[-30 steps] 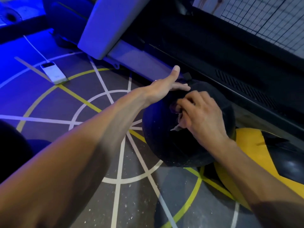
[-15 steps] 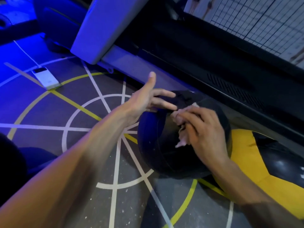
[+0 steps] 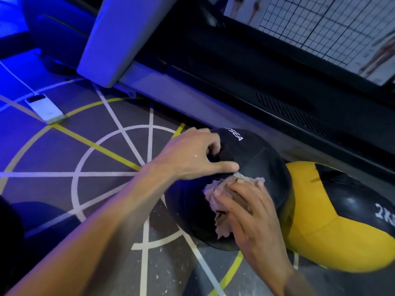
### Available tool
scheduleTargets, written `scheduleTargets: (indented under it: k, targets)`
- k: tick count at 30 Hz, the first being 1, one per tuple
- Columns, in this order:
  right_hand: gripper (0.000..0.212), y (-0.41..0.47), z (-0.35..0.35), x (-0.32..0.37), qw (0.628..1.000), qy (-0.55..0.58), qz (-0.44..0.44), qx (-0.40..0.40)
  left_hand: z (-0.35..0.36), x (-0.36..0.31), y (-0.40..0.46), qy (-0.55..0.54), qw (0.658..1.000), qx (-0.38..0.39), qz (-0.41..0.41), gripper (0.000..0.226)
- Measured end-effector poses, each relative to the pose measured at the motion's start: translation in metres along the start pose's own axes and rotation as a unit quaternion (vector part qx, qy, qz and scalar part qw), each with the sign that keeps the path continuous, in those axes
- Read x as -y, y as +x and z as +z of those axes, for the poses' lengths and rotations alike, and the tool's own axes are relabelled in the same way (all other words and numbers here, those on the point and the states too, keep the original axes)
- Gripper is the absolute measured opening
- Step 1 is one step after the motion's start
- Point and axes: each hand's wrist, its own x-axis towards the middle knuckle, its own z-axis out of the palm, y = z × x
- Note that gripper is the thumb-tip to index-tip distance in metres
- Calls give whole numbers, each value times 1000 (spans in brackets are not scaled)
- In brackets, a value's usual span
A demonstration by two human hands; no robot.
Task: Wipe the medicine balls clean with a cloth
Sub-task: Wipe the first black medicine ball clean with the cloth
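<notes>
A black medicine ball (image 3: 265, 167) with white lettering lies on the gym floor. My left hand (image 3: 192, 157) grips its upper left side, fingers curled over the top and thumb stretched along the surface. My right hand (image 3: 245, 210) presses a small beige cloth (image 3: 215, 189) against the ball's near face, fingers over the cloth. Touching the black ball on the right is a yellow and black medicine ball (image 3: 333, 227) marked 2KG.
A treadmill (image 3: 213, 67) runs diagonally just behind the balls. A white power bank (image 3: 46, 108) with a cable lies on the floor at left. The floor (image 3: 106, 159) carries white and yellow line markings. A gridded wall chart (image 3: 333, 28) hangs at the top right.
My left hand, lifted with fingers spread before, has come down and gripped the black ball's upper left. My right hand has slid the cloth lower on the ball's near face.
</notes>
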Motion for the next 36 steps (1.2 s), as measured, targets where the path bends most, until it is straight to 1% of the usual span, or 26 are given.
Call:
scheduleTargets:
  k: [1,2,4,6,10,13,16,19,21,23,24,26,27,28,29,30,31,32,33,34,35,36]
  targets:
    - [44,-3,0,1,1000,-13,14,-4,-1,-6,2,54,998,14,0,53]
    - [45,-8,0,2,999,-20,35,-7,0,-11,3,82,996,24,0,50]
    - [46,-13,-1,1,998,-18,63,-8,1,-17,5,88,996,31,9,46]
    - [50,-14,0,-2,998,-16,55,0,3,-19,2,65,997,23,18,48]
    - [55,5,4,-6,999,-34,13,11,6,-10,-7,-24,999,-45,-2,50]
    - [55,23,13,-12,998,-49,-33,6,5,3,-15,-97,989,-107,-45,51]
    - [47,38,16,-13,999,4,-46,-14,-4,1,-16,-98,977,-172,-74,53]
    - [37,51,9,-6,995,78,-24,-48,-23,-13,-11,-70,974,-204,-66,54]
    - [37,59,7,-4,993,98,4,-69,-33,-19,-2,-23,977,-203,-65,54]
    - [37,65,13,-5,988,126,34,-86,-35,-20,11,53,977,-193,-79,51]
    - [36,66,19,-5,984,147,49,-94,-32,-16,18,83,976,-180,-92,50]
    - [39,70,36,-5,975,181,88,-96,-24,-6,35,118,978,-125,-120,48]
    - [43,72,43,-4,971,188,114,-94,-20,-2,45,120,981,-93,-120,47]
    - [45,74,49,-4,965,196,145,-94,-21,-1,53,98,987,-62,-106,46]
    - [45,79,52,-3,957,205,180,-100,-29,-3,60,42,995,-38,-78,44]
    - [44,86,53,-5,947,212,214,-110,-41,-4,64,-27,998,-29,-38,40]
    - [42,92,52,-7,937,220,242,-120,-56,-1,65,-72,996,-43,2,34]
    - [41,97,51,-8,930,231,257,-125,-74,5,57,-78,994,-67,35,26]
    - [41,100,50,-9,926,239,263,-129,-91,14,48,-59,992,-96,50,19]
    - [39,102,48,-10,924,245,262,-134,-104,33,39,-34,991,-120,39,17]
    - [39,103,48,-11,922,251,261,-139,-113,53,27,-13,993,-120,5,19]
    - [39,103,48,-13,918,260,264,-139,-114,74,10,-3,994,-100,-46,28]
